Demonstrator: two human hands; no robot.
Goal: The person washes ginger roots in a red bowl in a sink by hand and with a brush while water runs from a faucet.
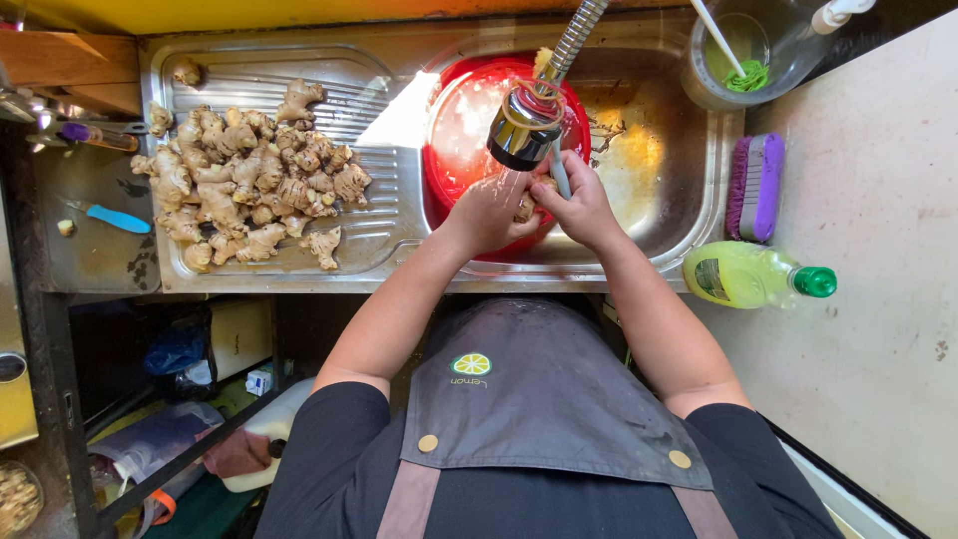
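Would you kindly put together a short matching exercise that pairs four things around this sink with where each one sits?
Things:
1. pile of ginger roots
2. red basin
3. purple scrubbing brush
4. blue-handled knife

Places:
A. inside the sink bowl, under the tap
B. on the dark surface left of the drainboard
C. on the ribbed steel drainboard
D. on the sink's right rim, above the green bottle

Pairs: 1-C, 2-A, 3-D, 4-B

The left hand and right hand together hold a piece of ginger over the basin.
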